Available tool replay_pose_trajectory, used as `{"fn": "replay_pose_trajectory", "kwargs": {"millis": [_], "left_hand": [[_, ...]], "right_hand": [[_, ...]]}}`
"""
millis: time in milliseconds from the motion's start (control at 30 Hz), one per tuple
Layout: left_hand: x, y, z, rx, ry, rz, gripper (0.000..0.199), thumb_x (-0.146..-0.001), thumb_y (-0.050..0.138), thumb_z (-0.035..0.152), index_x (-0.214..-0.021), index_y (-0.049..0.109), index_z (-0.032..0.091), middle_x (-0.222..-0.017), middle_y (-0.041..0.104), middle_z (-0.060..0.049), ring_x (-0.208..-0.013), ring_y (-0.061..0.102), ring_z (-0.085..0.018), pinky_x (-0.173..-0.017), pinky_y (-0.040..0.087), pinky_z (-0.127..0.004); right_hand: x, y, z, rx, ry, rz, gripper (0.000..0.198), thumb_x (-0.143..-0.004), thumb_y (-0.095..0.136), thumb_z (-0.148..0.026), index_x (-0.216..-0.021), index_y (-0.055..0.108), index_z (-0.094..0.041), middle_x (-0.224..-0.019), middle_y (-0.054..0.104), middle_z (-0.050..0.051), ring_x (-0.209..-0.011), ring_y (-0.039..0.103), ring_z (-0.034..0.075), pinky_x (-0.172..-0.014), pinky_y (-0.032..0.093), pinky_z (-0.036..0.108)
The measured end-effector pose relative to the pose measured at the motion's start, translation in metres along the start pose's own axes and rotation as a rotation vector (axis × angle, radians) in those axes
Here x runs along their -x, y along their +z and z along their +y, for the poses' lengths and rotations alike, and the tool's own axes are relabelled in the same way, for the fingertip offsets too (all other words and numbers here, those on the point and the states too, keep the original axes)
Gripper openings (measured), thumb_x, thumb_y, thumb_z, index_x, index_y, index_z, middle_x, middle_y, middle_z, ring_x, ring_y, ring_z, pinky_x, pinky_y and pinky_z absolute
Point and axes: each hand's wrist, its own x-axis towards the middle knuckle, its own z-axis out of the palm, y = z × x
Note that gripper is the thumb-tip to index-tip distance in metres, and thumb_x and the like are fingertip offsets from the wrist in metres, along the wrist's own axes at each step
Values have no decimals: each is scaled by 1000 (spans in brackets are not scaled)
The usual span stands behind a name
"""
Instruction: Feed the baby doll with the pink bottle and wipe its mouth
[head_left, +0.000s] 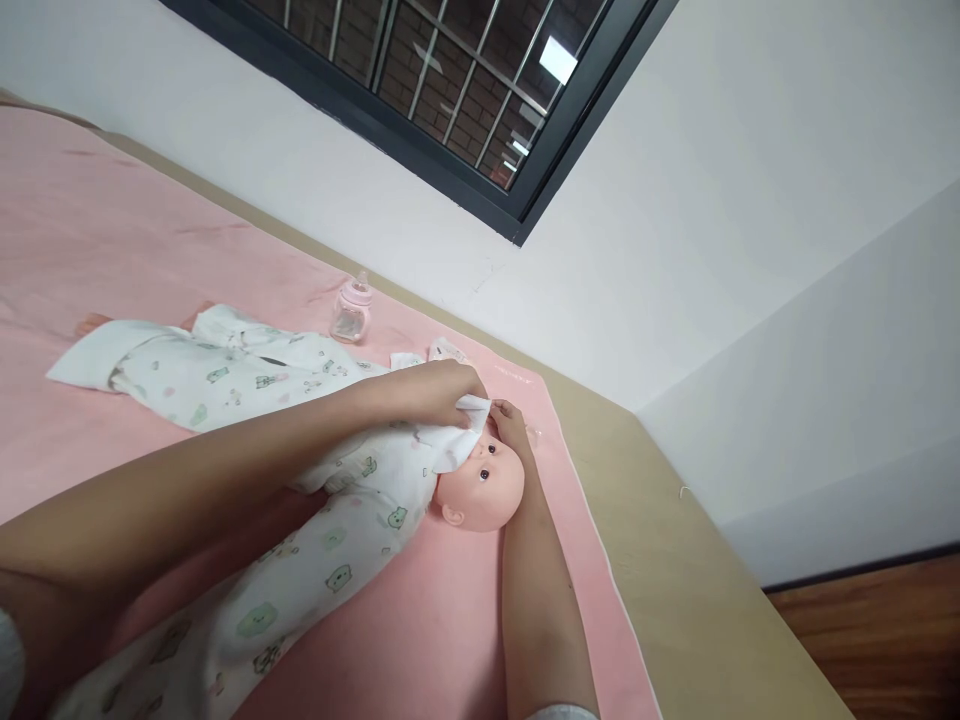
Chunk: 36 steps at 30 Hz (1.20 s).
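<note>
A baby doll (491,490) lies on its back, head to the right and feet to the left. It wears a white baby outfit (382,470) printed with green bears and other small figures. One sleeve stretches toward the lower left. My left hand (442,388) is closed on the white collar near the doll's chin, its arm crossing over the chest. Beyond the head, my right hand (510,420) pinches the collar's raised edge, its forearm running alongside the head. The pulled-up collar covers the doll's mouth, while its eyes show. Some of my fingertips are hidden by cloth.
Beneath the doll is a pink mat (390,620) on a wooden tabletop (645,520). A baby bottle (351,310) with a pink collar stands near the wall side. A small crumpled packet (448,350) lies behind my left hand. A dark-framed window (517,210) is above.
</note>
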Motion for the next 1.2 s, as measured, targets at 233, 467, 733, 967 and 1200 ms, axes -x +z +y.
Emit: {"fn": "replay_pose_trajectory", "kwargs": {"millis": [233, 467, 733, 967, 1200], "left_hand": [[5, -2, 9, 31, 18, -157, 11, -75, 62, 21, -67, 56, 18, -62, 54, 3, -60, 49, -14, -54, 30, -26], [0, 5, 1, 26, 7, -97, 13, -76, 61, 22, -65, 54, 18, -65, 57, 1, -62, 52, -16, -54, 31, -26], [-4, 5, -3, 10, -38, -51, 24, -76, 63, 20, -60, 45, 18, -58, 50, 3, -57, 47, -14, -55, 30, -28], [-4, 1, -9, -13, -75, -14, 22, -75, 62, 24, -61, 45, 19, -59, 51, 1, -57, 48, -15, -52, 28, -28], [3, -21, -17, 32, -36, 310, 23, -76, 58, 32, -89, 70, 18, -114, 65, -7, -108, 57, -26, -87, 42, -30]], "right_hand": [[-2, 0, 2, -8, -6, -13, 30, -68, 63, -44, -84, 61, -19, -80, 68, 3, -80, 63, 18, -75, 49, 32], [0, 0, -1, -12, 1, -3, 27, -68, 64, -42, -83, 62, -19, -85, 69, 4, -81, 63, 18, -76, 48, 32], [4, 0, -6, -11, 15, -5, 27, -68, 64, -40, -85, 63, -19, -83, 70, 4, -83, 63, 19, -79, 48, 32], [8, 3, -13, -36, 21, 2, 31, -66, 71, -45, -79, 63, -19, -82, 70, 4, -82, 63, 18, -84, 50, 34], [23, -20, -89, -71, -179, 6, 30, -73, 71, -45, -86, 66, -19, -116, 68, 9, -102, 64, 20, -96, 50, 37]]}}
